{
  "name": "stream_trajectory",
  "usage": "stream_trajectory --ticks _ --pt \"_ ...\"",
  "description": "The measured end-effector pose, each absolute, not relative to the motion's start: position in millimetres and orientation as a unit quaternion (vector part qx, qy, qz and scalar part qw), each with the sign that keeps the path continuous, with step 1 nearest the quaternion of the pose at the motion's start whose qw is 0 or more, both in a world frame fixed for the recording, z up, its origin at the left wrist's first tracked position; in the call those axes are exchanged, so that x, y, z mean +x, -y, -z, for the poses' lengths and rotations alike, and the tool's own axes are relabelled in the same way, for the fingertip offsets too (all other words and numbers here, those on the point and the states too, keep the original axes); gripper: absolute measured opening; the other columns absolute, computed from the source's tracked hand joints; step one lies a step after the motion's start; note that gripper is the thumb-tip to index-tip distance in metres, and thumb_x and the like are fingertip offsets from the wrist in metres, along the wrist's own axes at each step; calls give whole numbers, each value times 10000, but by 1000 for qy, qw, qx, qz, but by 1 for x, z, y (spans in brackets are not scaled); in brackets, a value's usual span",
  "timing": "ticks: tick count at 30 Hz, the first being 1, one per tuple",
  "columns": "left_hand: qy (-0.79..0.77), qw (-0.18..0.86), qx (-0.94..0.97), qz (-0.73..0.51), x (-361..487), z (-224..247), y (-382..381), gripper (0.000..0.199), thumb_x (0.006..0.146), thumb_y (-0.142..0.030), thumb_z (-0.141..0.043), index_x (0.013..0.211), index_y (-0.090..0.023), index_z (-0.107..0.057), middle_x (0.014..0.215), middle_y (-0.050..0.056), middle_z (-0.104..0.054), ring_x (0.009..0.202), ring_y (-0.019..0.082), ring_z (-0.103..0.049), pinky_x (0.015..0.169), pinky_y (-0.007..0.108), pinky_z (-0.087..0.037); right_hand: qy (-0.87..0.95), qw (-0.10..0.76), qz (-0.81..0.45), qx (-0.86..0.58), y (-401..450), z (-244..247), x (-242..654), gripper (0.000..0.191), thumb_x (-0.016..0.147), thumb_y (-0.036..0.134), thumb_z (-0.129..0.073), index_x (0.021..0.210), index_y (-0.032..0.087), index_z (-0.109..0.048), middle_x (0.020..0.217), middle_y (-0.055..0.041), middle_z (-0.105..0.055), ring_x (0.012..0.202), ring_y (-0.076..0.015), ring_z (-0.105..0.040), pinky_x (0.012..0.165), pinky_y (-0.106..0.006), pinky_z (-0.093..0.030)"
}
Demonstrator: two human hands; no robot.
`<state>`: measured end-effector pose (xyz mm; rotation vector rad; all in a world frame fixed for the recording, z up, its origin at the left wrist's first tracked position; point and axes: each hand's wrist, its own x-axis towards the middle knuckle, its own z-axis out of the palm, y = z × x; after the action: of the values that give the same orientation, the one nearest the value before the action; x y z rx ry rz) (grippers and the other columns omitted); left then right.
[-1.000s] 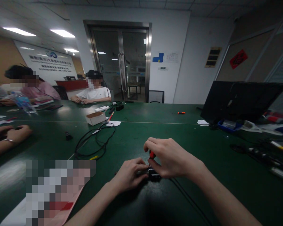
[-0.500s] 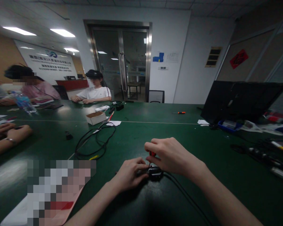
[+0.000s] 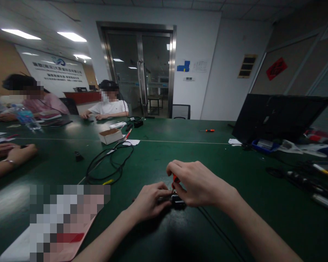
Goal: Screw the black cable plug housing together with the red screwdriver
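My left hand is closed on a small, glossy black device and steadies it against the table, with fingertips at its left side. My right hand pinches the red-orange handle of a screwdriver from above. Its thin shaft points down at the top of the device by my left fingertips; the exact contact point is too small to make out. Black cables run from behind my right hand toward the near edge. Part of the device is hidden by my fingers.
On the green table lie a coiled black cable, an open small box and another screwdriver. A monitor stands right. A co-worker's hands rest left, beyond a blurred pink-and-white item.
My right hand has turned slightly, and its lower edge now covers more of the device's right side and cable end. My left hand stays in place.
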<state>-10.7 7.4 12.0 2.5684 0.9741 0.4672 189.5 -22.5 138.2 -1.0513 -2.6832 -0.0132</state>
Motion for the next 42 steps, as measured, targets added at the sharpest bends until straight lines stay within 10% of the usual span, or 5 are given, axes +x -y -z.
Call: stream_trajectory --ticks 42 --pt "-352 163 906 -168 -11 -7 -8 248 915 -295 -628 1151 -280 -704 1125 37 -654 960 218 -635 816 289 -490 904 128 77 -401 15 -136 188 201 916 372 -639 906 188 -557 804 -5 -644 603 -135 -539 511 -276 -206"
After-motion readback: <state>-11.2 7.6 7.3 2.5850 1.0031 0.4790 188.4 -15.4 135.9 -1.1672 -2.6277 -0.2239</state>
